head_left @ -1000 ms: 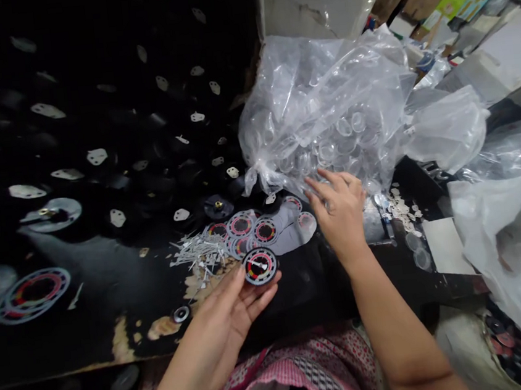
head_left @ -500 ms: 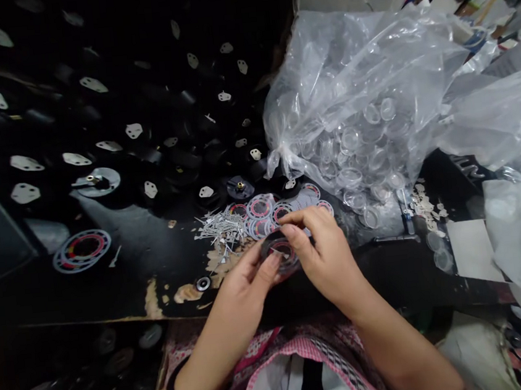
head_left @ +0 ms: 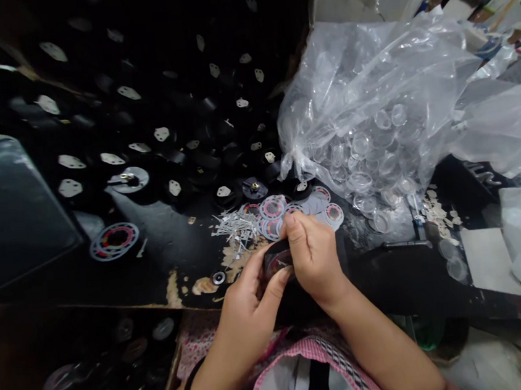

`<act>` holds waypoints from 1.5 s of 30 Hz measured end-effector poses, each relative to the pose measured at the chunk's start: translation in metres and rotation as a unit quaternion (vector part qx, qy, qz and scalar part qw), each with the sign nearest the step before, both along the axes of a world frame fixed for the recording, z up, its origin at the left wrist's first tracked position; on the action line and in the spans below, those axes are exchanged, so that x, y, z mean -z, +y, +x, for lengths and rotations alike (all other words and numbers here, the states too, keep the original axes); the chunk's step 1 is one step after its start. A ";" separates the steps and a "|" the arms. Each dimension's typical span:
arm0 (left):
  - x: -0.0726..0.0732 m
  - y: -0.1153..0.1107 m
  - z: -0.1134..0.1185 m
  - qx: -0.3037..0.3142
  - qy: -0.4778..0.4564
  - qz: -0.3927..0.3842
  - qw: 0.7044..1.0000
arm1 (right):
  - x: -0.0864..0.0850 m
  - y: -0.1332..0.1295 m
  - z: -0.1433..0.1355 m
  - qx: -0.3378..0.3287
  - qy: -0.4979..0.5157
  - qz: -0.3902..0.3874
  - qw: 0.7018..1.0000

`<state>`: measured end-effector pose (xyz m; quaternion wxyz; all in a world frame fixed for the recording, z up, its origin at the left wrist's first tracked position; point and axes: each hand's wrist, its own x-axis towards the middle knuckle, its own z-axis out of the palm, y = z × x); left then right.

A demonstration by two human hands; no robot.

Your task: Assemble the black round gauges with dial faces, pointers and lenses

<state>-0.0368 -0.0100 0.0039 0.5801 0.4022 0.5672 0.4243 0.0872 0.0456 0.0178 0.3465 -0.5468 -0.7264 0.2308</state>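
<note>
A round black piece with a dial inside [head_left: 277, 260] is held up between both hands, just above the front of the black table. My left hand [head_left: 252, 295] grips its left and lower side, the thumb across its front. My right hand [head_left: 314, 254] is closed at its right edge, thumb up against curled fingers. Behind the hands lie grey printed dial discs [head_left: 272, 208] in an overlapping group. A heap of thin pale pointers [head_left: 238, 227] lies to their left.
A clear plastic bag [head_left: 362, 103] of transparent round covers stands at the back right. Many black round parts with pale plates [head_left: 161, 134] fill the back left. Two larger discs [head_left: 114, 240] lie left, near a dark panel [head_left: 15, 214]. A screwdriver [head_left: 418, 222] lies right.
The round piece is tilted more, its face narrower in view. My right hand has curled its fingers tighter at its edge. The whole view has shifted, with the table's things now farther right.
</note>
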 end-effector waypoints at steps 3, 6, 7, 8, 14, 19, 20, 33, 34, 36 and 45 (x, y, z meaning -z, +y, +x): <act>0.013 -0.034 -0.048 -0.045 0.012 -0.073 0.996 | -0.006 -0.001 -0.005 -0.122 0.007 -0.086 0.989; 0.029 -0.080 -0.108 -0.120 0.160 -0.099 0.975 | -0.009 0.001 0.000 -0.141 0.042 -0.111 0.983; 0.032 -0.090 -0.122 -0.148 0.222 -0.072 0.961 | -0.009 0.002 0.002 -0.121 0.043 -0.110 0.986; 0.032 -0.095 -0.130 -0.153 0.274 -0.033 0.949 | -0.009 0.003 0.002 -0.110 0.037 -0.108 0.987; 0.013 0.000 -0.086 -0.068 0.288 0.140 0.945 | -0.013 0.000 -0.008 -0.200 -0.020 -0.137 0.970; 0.017 0.094 -0.057 -0.032 0.302 0.224 0.926 | -0.012 -0.008 0.007 -0.140 -0.022 -0.150 0.978; 0.018 0.099 -0.056 -0.035 0.299 0.227 0.926 | -0.010 -0.009 0.009 -0.130 -0.011 -0.160 0.978; 0.014 0.006 -0.040 -0.003 -0.078 -0.073 0.994 | -0.007 0.004 0.019 -0.133 0.082 -0.277 0.948; 0.015 0.005 -0.039 -0.009 -0.123 -0.113 0.986 | -0.007 0.008 0.023 -0.118 0.032 -0.248 0.961; 0.016 0.005 -0.036 -0.043 -0.190 -0.165 0.967 | -0.004 0.017 0.031 -0.051 -0.117 -0.167 0.978; 0.014 0.003 -0.026 -0.103 -0.328 -0.171 0.923 | 0.015 0.031 0.046 0.055 -0.091 -0.103 0.989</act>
